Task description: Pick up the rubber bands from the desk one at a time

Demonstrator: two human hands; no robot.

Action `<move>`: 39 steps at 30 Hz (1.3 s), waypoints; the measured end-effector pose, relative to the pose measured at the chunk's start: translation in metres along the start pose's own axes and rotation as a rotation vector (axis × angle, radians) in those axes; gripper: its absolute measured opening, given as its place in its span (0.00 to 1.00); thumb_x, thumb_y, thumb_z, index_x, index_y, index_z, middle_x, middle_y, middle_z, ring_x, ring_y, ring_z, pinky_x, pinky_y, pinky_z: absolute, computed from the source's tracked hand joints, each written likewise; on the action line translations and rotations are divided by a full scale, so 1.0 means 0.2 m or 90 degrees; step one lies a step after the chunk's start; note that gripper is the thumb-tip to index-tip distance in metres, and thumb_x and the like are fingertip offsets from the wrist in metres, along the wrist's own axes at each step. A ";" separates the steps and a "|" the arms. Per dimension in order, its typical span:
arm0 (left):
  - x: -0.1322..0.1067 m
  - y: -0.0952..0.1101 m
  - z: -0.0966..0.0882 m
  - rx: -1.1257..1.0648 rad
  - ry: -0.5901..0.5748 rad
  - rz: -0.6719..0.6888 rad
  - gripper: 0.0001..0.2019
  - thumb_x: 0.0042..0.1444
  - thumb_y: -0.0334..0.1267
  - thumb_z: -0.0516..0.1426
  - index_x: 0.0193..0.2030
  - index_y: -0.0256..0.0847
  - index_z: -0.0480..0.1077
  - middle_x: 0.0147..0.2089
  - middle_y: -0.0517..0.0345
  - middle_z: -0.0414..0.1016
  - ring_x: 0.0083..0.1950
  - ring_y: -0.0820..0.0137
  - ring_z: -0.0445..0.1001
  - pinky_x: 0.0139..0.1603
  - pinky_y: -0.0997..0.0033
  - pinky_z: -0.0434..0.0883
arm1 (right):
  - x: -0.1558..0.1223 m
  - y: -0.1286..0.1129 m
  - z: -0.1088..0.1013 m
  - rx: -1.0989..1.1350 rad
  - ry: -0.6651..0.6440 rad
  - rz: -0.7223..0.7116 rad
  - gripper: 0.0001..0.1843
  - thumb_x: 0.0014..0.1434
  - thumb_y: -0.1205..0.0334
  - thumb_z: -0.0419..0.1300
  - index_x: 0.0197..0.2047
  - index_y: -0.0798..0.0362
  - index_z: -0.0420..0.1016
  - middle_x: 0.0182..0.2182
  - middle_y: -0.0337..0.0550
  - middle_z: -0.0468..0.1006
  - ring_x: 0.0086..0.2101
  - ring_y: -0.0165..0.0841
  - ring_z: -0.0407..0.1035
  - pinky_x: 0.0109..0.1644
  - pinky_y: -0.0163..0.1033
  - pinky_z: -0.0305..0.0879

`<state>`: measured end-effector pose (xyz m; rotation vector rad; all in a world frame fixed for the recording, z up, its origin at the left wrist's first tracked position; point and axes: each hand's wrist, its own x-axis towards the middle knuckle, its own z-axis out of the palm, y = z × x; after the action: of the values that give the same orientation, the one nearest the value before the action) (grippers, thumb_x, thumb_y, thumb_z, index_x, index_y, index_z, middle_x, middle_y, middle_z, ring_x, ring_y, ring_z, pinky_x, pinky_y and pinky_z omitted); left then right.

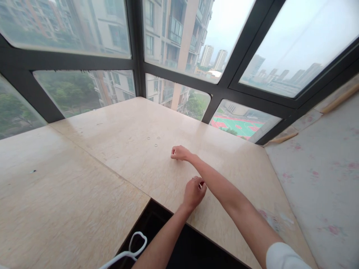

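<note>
Three small thin rings point(156, 145) lie close together on the pale marble-look window sill point(117, 130). My right hand point(180, 153) is just to the right of them, low over the sill, with its fingers curled closed. What it holds, if anything, is hidden. Nearer to me, my left hand point(194, 192) is also closed, thumb and fingers curled toward each other beside my right forearm. A small light glint shows between its fingers, too small to name. A ring is visible on one finger of that hand.
Dark-framed windows point(179, 82) border the sill at the back. A dark recess point(202, 246) opens at the near edge, with a white cable point(137, 239) looped over it. A tiny dark object point(33, 171) lies far left. Floral wallpaper point(322, 179) covers the right wall.
</note>
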<state>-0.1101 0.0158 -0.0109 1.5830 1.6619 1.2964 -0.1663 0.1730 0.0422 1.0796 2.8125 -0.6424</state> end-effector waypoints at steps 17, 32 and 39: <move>0.01 -0.02 -0.02 -0.076 0.057 -0.011 0.09 0.56 0.39 0.55 0.35 0.38 0.74 0.35 0.53 0.78 0.34 0.68 0.75 0.37 0.68 0.71 | -1.31 0.35 0.10 0.459 0.403 0.126 0.11 0.59 0.53 0.54 0.32 0.52 0.66 0.12 0.27 0.62 0.13 0.23 0.56 0.19 0.28 0.53; 0.01 0.00 -0.02 -0.018 0.027 -0.061 0.13 0.52 0.46 0.56 0.37 0.39 0.75 0.36 0.53 0.79 0.35 0.65 0.76 0.36 0.66 0.73 | -2.20 0.70 0.25 0.232 0.623 0.477 0.18 0.57 0.48 0.54 0.34 0.53 0.74 0.12 0.30 0.60 0.15 0.27 0.57 0.20 0.31 0.53; 0.00 0.02 -0.02 0.013 0.025 -0.051 0.14 0.52 0.46 0.56 0.37 0.38 0.74 0.37 0.52 0.78 0.35 0.65 0.76 0.38 0.65 0.73 | -2.25 0.75 0.29 0.158 0.561 0.494 0.20 0.58 0.49 0.52 0.37 0.54 0.78 0.15 0.34 0.66 0.18 0.31 0.65 0.25 0.33 0.58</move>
<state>-0.1121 0.0150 -0.0054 1.4945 1.7492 1.2817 0.2645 -0.0318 0.0256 2.8461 2.4533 -0.4869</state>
